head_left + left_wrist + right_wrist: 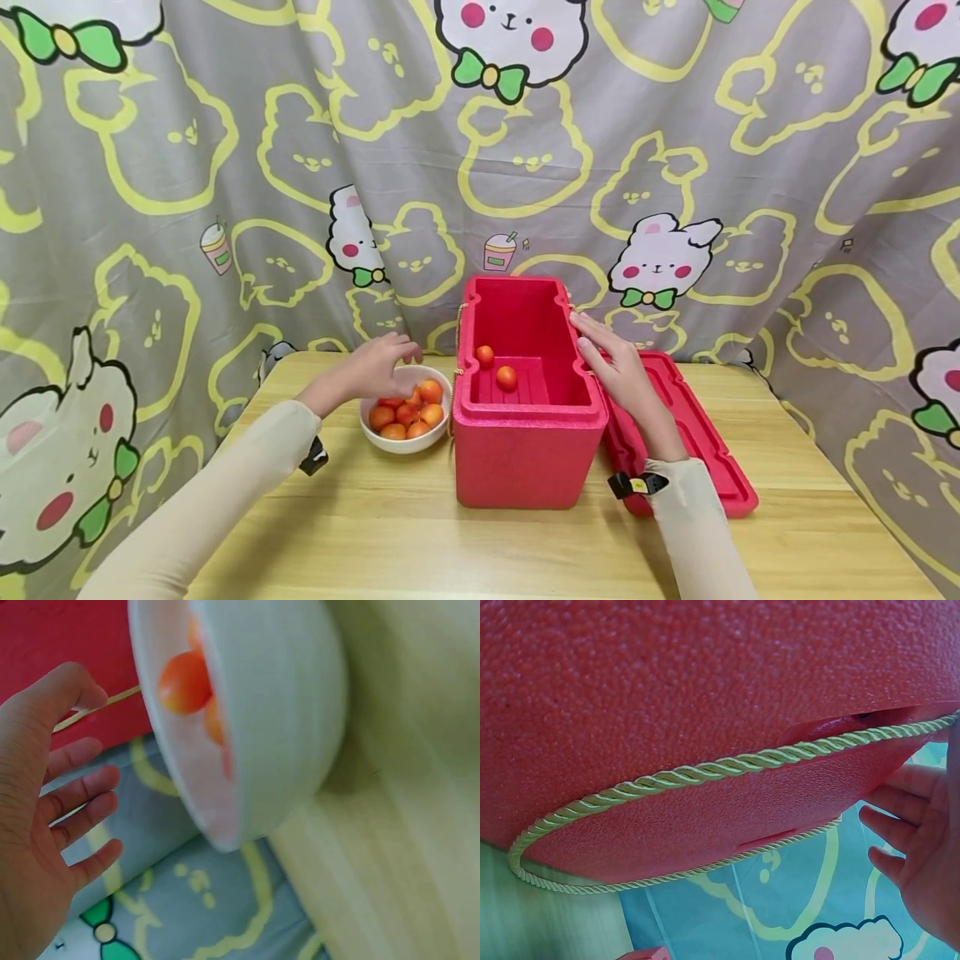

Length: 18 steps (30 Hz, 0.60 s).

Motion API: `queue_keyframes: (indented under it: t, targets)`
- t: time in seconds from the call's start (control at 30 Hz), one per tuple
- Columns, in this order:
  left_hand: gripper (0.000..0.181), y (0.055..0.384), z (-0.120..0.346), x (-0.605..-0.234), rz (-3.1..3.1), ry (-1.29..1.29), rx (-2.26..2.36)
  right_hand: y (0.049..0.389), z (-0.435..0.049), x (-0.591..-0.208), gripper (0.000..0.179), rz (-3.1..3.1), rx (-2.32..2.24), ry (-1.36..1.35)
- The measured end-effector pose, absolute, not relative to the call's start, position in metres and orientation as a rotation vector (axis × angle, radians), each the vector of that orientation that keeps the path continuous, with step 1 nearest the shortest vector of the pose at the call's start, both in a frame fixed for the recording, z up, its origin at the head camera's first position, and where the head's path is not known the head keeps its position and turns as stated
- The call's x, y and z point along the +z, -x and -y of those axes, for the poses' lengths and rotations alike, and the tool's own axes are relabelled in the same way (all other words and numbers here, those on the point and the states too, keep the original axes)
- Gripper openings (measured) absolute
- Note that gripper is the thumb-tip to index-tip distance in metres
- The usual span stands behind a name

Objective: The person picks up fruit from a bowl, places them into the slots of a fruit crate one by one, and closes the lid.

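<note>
A grey curtain point(420, 167), printed with yellow-outlined animals, is hung behind one light wooden table point(375, 533). One red box point(525, 467), its top uncovered, is set between the table's left and right edges, nearer the far edge. One red lid point(716, 450) is laid just to the box's right, toward the table's right edge. Two pale sleeves point(247, 454) are extended over the table's near side. One white bowl point(405, 447) is placed toward the far left corner, just beside the box. Two bare hands are shown: the left hand point(381, 367) is held over the bowl, its fingers parted and slightly bent, with nothing gripped; the right hand point(624, 373) is laid along the box's right rim, its fingers nearly straight, with nothing grasped. Two black wrist bands point(637, 485) are worn, one on each arm. Gold cord point(720, 768) is strung along the box's two long sides. Two orange fruits point(506, 378) are contained in the box, set apart on its floor, one of them near the left wall. At least seven more are heaped in the bowl, the full count partly hidden by the left hand.
</note>
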<state>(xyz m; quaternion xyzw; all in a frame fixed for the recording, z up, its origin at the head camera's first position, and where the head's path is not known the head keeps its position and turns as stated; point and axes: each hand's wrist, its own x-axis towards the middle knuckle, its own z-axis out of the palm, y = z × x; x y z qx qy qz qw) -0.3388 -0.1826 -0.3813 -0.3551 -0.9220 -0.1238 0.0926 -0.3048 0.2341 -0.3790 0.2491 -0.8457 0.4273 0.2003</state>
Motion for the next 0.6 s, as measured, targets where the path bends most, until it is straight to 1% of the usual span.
queue_keyframes:
  t: [0.13,0.3,0.6]
  targets:
    - [0.039,0.339,0.179,-0.396,2.725,1.118,-0.335,0.304,-0.233,-0.378,0.049,2.357,1.185,-0.694]
    - [0.041,0.341,0.173,-0.41,2.752,1.132,-0.324,0.303,-0.233,-0.379,0.048,2.359,1.179,-0.691]
    - [0.043,0.345,0.162,-0.416,2.753,1.156,-0.24,0.304,-0.234,-0.379,0.049,2.363,1.179,-0.692]
